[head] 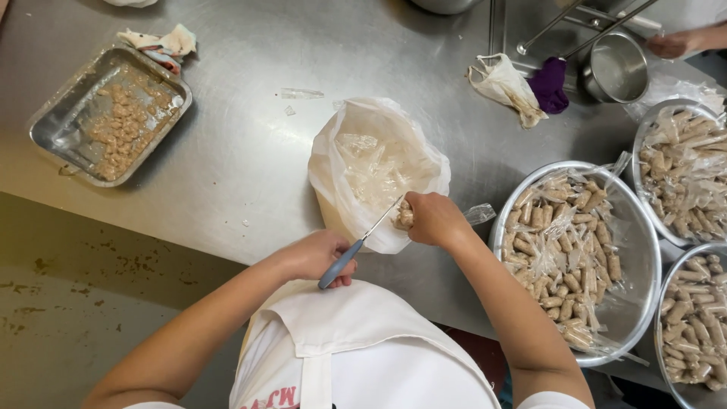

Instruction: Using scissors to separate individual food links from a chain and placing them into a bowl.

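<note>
Head view: right hand grips sausage piece; left hand holds knife.

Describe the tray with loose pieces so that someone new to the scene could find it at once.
Start at the steel table and go to its far left corner. There lies a shallow rectangular metal tray beside a crumpled cloth. Unlike the round bowls on the right, which hold wrapped sticks, it is square-cornered and holds bare brown pieces.

I count three round metal bowls of wrapped rolls, one flat metal tray, one white plastic bag, one knife and two rags.
</note>
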